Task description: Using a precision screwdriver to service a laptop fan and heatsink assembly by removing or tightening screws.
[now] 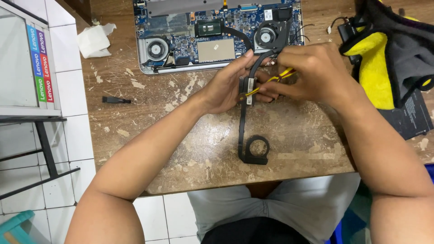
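The black heat pipe (244,118) lies on the worn wooden table (307,140), just in front of the opened laptop (212,36). The left hand (228,86) curls closed around its upper part; the right hand (316,72) pinches a yellow-handled tool (275,78) against it, with a yellow-and-grey cloth (384,54) nearby
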